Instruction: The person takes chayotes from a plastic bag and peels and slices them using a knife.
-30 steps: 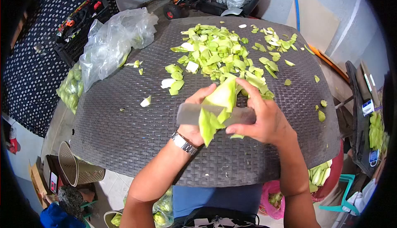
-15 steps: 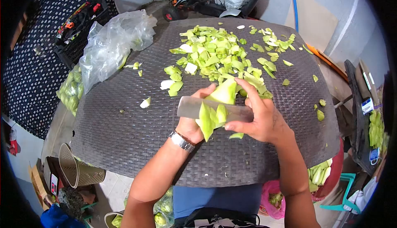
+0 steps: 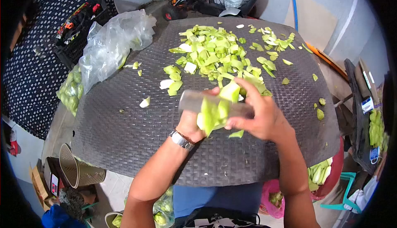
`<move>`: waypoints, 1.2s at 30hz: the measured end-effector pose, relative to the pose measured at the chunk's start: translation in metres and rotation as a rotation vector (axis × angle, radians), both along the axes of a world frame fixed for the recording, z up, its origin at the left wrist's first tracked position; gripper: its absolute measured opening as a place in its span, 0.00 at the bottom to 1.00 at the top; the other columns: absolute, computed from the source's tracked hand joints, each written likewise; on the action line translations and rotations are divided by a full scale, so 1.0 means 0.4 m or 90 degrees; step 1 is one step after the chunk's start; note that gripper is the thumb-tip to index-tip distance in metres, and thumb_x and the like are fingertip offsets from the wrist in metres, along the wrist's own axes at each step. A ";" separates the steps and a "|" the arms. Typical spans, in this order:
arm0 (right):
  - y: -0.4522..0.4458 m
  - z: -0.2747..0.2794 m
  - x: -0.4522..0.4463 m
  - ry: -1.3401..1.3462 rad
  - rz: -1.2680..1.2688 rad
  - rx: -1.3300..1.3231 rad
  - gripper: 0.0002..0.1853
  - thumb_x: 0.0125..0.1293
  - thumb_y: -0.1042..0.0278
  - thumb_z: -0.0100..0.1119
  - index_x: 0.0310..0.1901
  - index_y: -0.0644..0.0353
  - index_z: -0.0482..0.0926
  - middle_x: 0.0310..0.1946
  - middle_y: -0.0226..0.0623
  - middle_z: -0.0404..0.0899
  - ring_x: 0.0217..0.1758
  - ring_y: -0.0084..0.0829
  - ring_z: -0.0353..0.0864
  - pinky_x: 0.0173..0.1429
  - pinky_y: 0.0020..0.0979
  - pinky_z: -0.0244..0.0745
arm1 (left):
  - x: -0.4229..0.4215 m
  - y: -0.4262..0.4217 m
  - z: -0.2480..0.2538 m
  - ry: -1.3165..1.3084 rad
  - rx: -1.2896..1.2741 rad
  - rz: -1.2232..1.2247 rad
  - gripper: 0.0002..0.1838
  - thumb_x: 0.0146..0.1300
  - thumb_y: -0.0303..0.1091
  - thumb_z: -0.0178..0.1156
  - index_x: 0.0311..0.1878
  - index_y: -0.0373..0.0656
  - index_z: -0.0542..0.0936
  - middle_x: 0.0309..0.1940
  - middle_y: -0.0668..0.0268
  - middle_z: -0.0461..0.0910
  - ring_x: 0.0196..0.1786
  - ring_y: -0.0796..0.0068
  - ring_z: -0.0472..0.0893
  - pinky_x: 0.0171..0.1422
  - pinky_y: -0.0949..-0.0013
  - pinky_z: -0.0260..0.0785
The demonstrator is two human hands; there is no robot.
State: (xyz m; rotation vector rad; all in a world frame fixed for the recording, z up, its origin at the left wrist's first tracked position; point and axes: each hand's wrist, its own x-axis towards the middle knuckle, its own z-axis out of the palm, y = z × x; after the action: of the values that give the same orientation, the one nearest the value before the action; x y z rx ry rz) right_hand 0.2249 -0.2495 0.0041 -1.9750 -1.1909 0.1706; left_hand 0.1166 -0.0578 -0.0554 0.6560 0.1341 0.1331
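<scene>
A pale green vegetable point(image 3: 230, 91) is held in my left hand point(image 3: 191, 122), which wears a metal watch and is partly hidden by the blade. My right hand point(image 3: 264, 114) grips a wide knife point(image 3: 192, 101) at its right end, fingers and thumb closed round it. The blade lies across the vegetable, and green slices point(image 3: 211, 114) cling to its face. Beyond my hands a heap of green peelings point(image 3: 215, 48) spreads over the dark woven tabletop point(image 3: 136, 145). One loose sliver point(image 3: 236, 134) is just below my right thumb.
Clear plastic point(image 3: 118, 38) lies on the table's left side, above a bag of green vegetables point(image 3: 72, 89). A beige basket point(image 3: 89, 174) stands at lower left. Lower right are a pink bag point(image 3: 273, 203), a red tub point(image 3: 336, 174) with cut pieces and a green stool point(image 3: 351, 182).
The blade has shifted slightly over the vegetable, and the slices on it have moved. Less of the vegetable shows beyond the blade. Both hands stay in nearly the same place.
</scene>
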 end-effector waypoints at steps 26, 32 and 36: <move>-0.019 0.043 0.017 0.322 -0.168 0.147 0.17 0.77 0.55 0.61 0.48 0.64 0.81 0.22 0.26 0.74 0.15 0.19 0.68 0.21 0.26 0.60 | 0.026 0.019 0.053 0.066 -0.118 0.152 0.22 0.75 0.49 0.60 0.58 0.40 0.81 0.49 0.56 0.85 0.51 0.55 0.85 0.54 0.53 0.83; 0.017 -0.052 0.044 0.972 0.076 0.121 0.24 0.79 0.51 0.45 0.53 0.68 0.76 0.23 0.31 0.70 0.13 0.25 0.68 0.17 0.30 0.63 | 0.028 0.019 0.051 0.038 -0.163 0.185 0.21 0.75 0.50 0.59 0.58 0.44 0.82 0.49 0.61 0.86 0.52 0.58 0.84 0.59 0.54 0.78; -0.002 -0.006 0.042 0.991 0.228 0.179 0.28 0.82 0.47 0.42 0.59 0.70 0.72 0.27 0.36 0.73 0.13 0.26 0.68 0.16 0.28 0.64 | 0.028 0.024 0.047 0.037 -0.173 0.238 0.19 0.77 0.51 0.58 0.57 0.48 0.83 0.48 0.66 0.86 0.50 0.65 0.83 0.58 0.58 0.72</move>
State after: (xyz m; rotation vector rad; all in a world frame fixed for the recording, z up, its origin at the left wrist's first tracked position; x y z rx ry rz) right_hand 0.2417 -0.2504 0.0019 -0.8162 -0.3976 1.3310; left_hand 0.1277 -0.0480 -0.0365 0.3581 0.3242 0.4477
